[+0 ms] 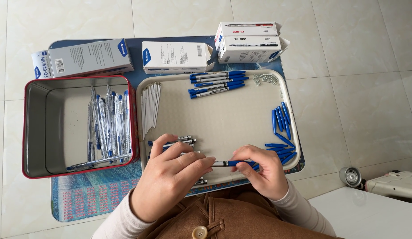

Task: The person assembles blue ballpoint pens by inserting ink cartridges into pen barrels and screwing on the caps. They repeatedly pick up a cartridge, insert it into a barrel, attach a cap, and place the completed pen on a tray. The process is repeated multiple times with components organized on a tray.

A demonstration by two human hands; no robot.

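Both hands (pixel 214 170) hold a pen (pixel 228 163) over the tray (pixel 223 115) of pen parts.

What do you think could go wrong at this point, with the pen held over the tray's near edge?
Both the left hand and the right hand hold one pen above the near rim of the beige tray; if a part slipped, it might drop into the lap rather than the tray. The small springs lie loose near the far rim and could scatter if the tray is bumped. The blue caps crowd the right rim and might roll off.
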